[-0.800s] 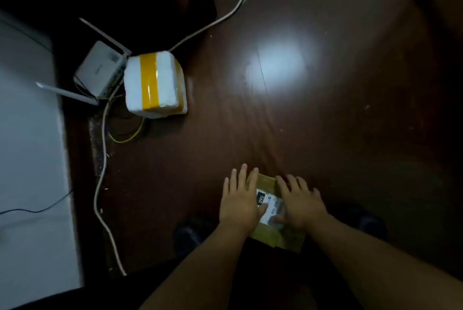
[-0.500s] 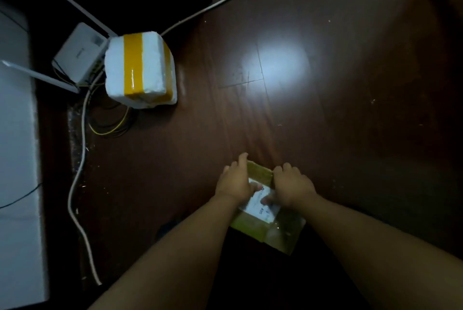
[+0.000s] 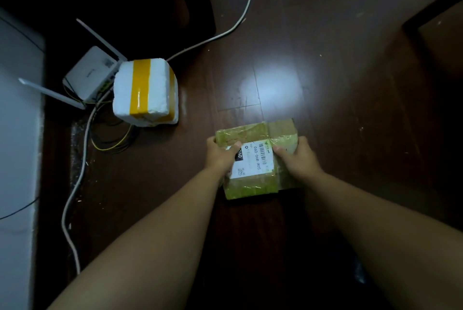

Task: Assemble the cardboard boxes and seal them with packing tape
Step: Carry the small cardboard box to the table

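A small cardboard box (image 3: 253, 184), wrapped in yellowish tape and bearing a white shipping label, is held just above the dark wooden floor at centre. My left hand (image 3: 220, 154) grips its left side with the thumb on the label. My right hand (image 3: 298, 157) grips its right side, thumb on top. No tape roll is in view.
A white foam box (image 3: 146, 91) banded with yellow tape stands at left beside a white router (image 3: 90, 74) with antennas. White and yellow cables (image 3: 75, 184) trail across the floor. A white panel (image 3: 17, 159) lines the left edge; dark furniture stands at upper right.
Both hands went from lying flat on the box to gripping its sides, and the box has come up and forward, its label now in plain view.
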